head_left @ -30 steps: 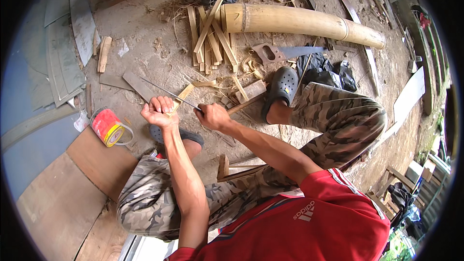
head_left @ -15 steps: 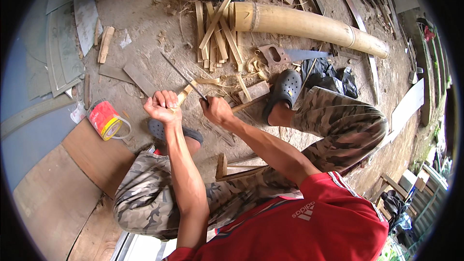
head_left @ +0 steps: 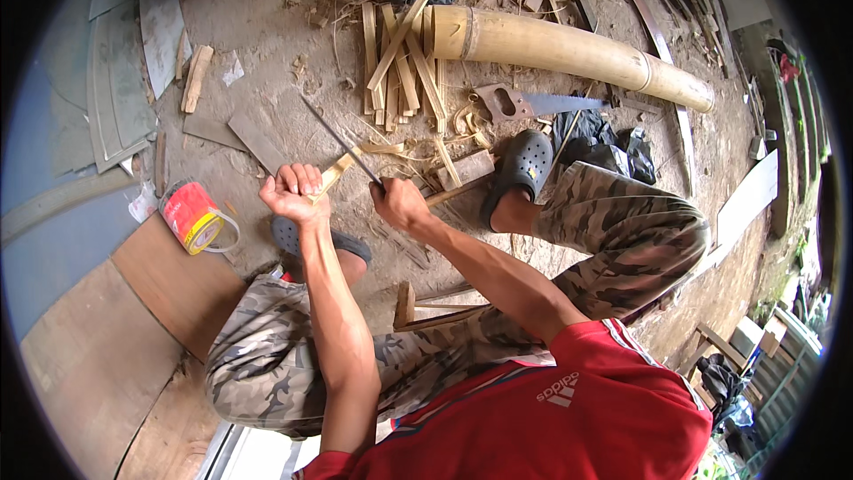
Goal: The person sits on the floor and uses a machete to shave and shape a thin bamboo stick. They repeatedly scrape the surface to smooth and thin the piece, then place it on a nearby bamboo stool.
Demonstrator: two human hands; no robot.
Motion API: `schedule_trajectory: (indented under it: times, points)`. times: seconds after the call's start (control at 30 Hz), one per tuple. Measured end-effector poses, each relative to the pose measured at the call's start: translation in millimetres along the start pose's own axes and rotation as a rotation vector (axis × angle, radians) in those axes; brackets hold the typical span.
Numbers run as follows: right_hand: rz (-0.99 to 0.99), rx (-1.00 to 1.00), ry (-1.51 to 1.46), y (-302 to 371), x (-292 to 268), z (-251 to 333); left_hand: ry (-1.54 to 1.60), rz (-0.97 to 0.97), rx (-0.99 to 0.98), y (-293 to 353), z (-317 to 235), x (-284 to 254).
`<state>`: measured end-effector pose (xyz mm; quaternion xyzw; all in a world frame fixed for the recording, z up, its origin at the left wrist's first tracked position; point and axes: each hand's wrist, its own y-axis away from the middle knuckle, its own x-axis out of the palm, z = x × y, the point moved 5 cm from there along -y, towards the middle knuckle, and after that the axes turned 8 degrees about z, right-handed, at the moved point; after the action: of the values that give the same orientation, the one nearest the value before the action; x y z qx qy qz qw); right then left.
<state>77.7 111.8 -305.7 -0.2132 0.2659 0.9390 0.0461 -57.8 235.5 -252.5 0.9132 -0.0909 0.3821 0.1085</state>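
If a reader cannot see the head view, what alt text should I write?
A person's left hand grips a pale strip; the right hand holds a long, thin, dark tool. Ahead on the rough floor lie more pale strips, a thick bamboo pole and a handsaw.

toward 5 o'clock: red shirt (head_left: 524, 422) is bearing one short white word (head_left: 557, 386) in lowercase letters, appearing upside down beside a striped white emblem (head_left: 560, 401) | toward 9 o'clock: red-and-yellow bucket (head_left: 185, 215) is carrying pale printing on its red side and dark printing on its yellow round label (head_left: 204, 233), both showing too small for reading
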Motion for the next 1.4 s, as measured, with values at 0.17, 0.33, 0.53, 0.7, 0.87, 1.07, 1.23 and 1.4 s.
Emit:
schedule_trajectory:
  times: [0.17,0.33,0.53,0.7,0.87,1.07,1.23,1.4]
  points:
    - [0.129,-0.017,0.026,2,9,-5,-0.001,-0.012,-0.016,3,0,-1]
    - [0.053,-0.002,-0.083,10,-4,18,-0.063,0.045,-0.029,5,4,8]
    - [0.04,-0.039,0.068,4,3,5,-0.166,0.093,-0.037,-1,15,24]
    - [-0.008,-0.104,-0.039,7,8,0,-0.135,0.035,-0.044,3,18,23]
    - [0.045,-0.104,0.115,9,5,3,-0.067,0.033,-0.025,-1,9,8]
    - [0.076,-0.06,0.177,11,16,-17,-0.011,-0.011,-0.003,2,3,0]
    - [0.134,-0.01,0.206,9,11,-13,0.022,0.005,0.026,-1,-6,-10]
    - [0.203,0.013,0.22,9,7,-15,-0.024,0.016,0.044,-4,-12,-16]
